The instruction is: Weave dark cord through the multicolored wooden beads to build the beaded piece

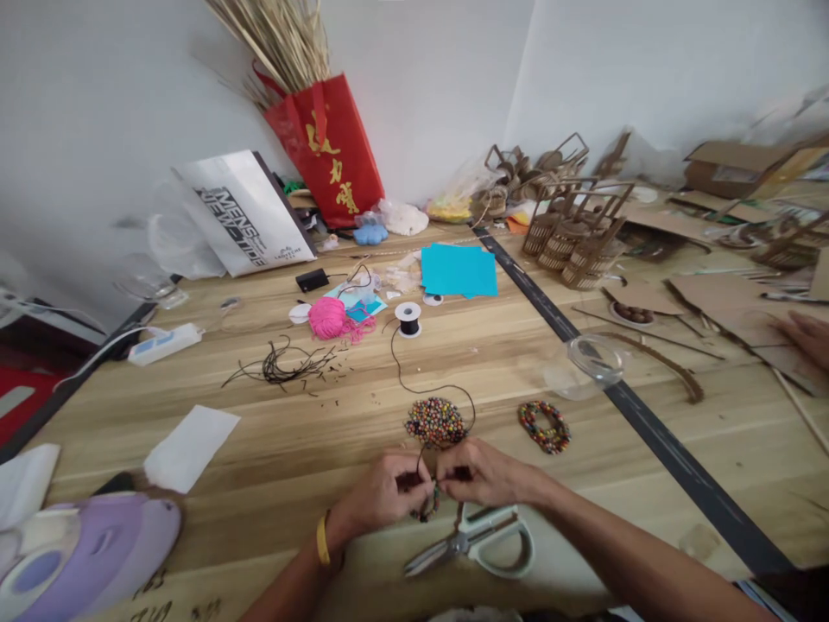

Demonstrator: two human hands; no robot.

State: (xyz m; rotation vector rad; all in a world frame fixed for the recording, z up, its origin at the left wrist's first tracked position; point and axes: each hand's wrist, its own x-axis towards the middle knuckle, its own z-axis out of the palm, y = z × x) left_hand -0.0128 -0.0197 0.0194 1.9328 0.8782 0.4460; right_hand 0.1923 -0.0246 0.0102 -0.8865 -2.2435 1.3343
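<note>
My left hand (385,492) pinches a small beaded bracelet (426,515) that hangs below its fingertips. Close beside it, the fingers of my right hand (483,471) are pinched on the black cord at the top of the bracelet; the exact grip is too small to make out. From there the black cord (474,413) curves around a pile of multicoloured beads (435,420) to a white spool (408,320). Under my right hand lie scissors (476,544) with pale handles. A finished-looking coil of beaded strands (545,428) rests to the right.
Black cord offcuts (285,367), pink yarn (329,318) and blue sheets (458,269) lie farther back. A clear plastic lid (596,358) sits near the dark strip (667,462). Another person's hand (806,341) is at far right. A purple device (97,553) stands at left.
</note>
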